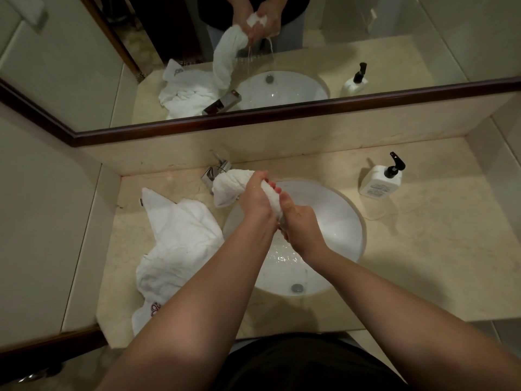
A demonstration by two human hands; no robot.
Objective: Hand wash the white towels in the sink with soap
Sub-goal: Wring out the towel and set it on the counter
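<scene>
— So, how does the wet towel (pixel 229 187) lie as we wring it?

— We hold it over the sink (pixel 338 218), its long axis slanting from the far left, by the faucet (pixel 215 172), down toward us at the right. Our left hand (pixel 258 197) clenches its middle; our right hand (pixel 300 222) clenches the near end.

— What can't we make out?

— Our fists cover most of the twisted stretch, and its near tip is hidden. The faucet is half hidden behind the bunched far end.

— And around us?

— More white towels (pixel 174 249) lie heaped on the counter (pixel 423 249) left of the basin, under our left forearm. A soap bottle (pixel 379 183) stands well apart at the far right. The mirror (pixel 366 38) shows water streaming from the cloth.
</scene>
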